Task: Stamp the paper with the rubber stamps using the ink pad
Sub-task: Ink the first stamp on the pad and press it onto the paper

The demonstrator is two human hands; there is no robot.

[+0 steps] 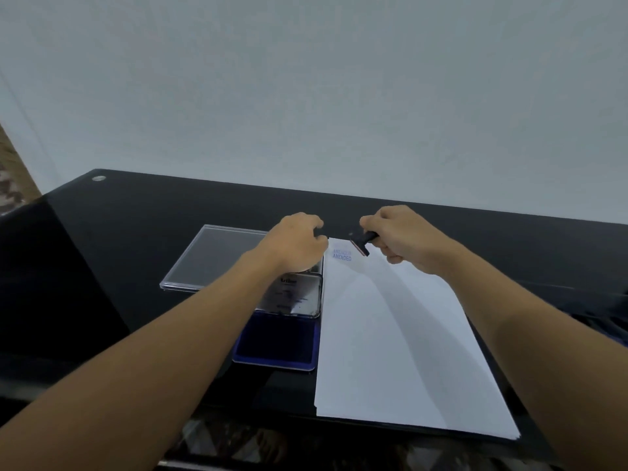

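A white sheet of paper [390, 341] lies on the black table, with blue "AMENDED" prints [342, 255] at its far left corner. My right hand [397, 237] grips a black rubber stamp [364, 242] by its handle, tilted just above the paper, right of the prints. An open ink pad [277, 345] with dark blue ink sits left of the paper, its lid [299, 297] folded back. My left hand [297, 244] hovers over the far end of the lid with curled fingers, something dark at their tips; what it holds is hidden.
A clear plastic box lid or tray [210, 258] lies left of the ink pad, partly under my left arm. The glossy black table [119, 266] ends at a pale wall behind. A dark ribbed object [605, 321] sits at the right edge.
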